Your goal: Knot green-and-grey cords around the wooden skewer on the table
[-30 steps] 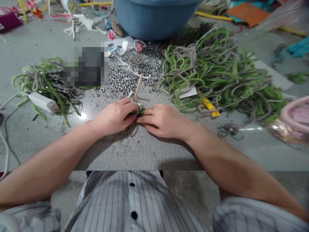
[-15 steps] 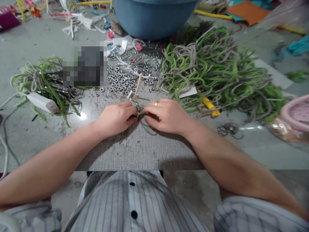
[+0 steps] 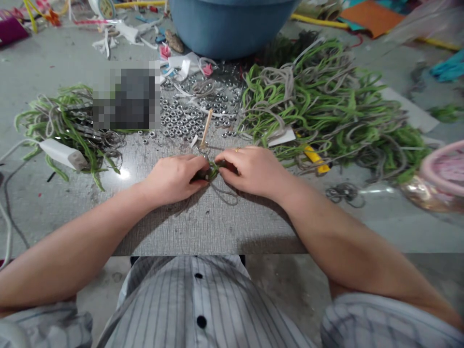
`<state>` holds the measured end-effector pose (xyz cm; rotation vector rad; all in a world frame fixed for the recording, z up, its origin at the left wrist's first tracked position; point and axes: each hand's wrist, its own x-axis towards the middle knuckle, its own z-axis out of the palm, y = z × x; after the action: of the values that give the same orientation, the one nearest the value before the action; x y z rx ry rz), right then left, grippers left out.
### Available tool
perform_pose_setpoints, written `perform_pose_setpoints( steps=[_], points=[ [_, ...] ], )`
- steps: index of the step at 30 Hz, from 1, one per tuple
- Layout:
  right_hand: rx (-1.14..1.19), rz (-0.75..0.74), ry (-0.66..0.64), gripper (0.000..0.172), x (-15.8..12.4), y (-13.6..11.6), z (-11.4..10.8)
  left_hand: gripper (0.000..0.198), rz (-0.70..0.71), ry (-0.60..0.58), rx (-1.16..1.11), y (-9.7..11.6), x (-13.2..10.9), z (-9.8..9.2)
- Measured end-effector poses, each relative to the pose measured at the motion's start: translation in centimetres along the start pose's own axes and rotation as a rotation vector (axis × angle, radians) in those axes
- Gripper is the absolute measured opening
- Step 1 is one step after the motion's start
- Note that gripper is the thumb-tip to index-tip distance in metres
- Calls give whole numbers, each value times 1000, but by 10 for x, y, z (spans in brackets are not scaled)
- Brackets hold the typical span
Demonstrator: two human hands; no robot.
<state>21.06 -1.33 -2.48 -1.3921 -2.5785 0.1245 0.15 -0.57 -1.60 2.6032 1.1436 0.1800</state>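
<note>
My left hand [image 3: 174, 178] and my right hand [image 3: 250, 171] meet at the middle of the grey mat [image 3: 203, 227], fingers pinched together on a small green and grey cord piece [image 3: 211, 171]. A grey loop of that cord [image 3: 226, 194] trails onto the mat below my right hand. A ring shows on my right hand. Just beyond the fingers a wooden stick [image 3: 206, 127] stands among a spread of small metal nuts [image 3: 181, 121].
A big heap of green and grey cords [image 3: 326, 111] lies to the right, a smaller heap [image 3: 68, 125] to the left with a white plug [image 3: 61, 152]. A blue tub [image 3: 232, 24] stands behind. A pink object [image 3: 444, 171] sits at the right edge.
My right hand has drawn up and left, closer to the left hand, and a grey cord loop has come out onto the mat beneath it. The left hand has barely moved.
</note>
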Motion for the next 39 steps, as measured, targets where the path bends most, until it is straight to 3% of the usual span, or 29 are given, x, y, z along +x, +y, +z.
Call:
perform_pose_setpoints(
  steps=[13,17,22,33,39],
  points=[
    [0,14,-26,20,-1,2,-2,18,59,-40,12,0,0,-3],
    [101,-153,-36,21,-3,4,-11,18,58,-50,2,0,0,-3],
    [175,-311,-251,22,-7,-1,-19,16,63,-64,-7,-1,0,-2],
    [78,-82,-426,12,-4,-9,-23,17,87,-16,-11,-4,-1,0],
    [156,-102,-431,13,-4,-9,-25,16,86,-22,-12,-5,0,0]
  ],
)
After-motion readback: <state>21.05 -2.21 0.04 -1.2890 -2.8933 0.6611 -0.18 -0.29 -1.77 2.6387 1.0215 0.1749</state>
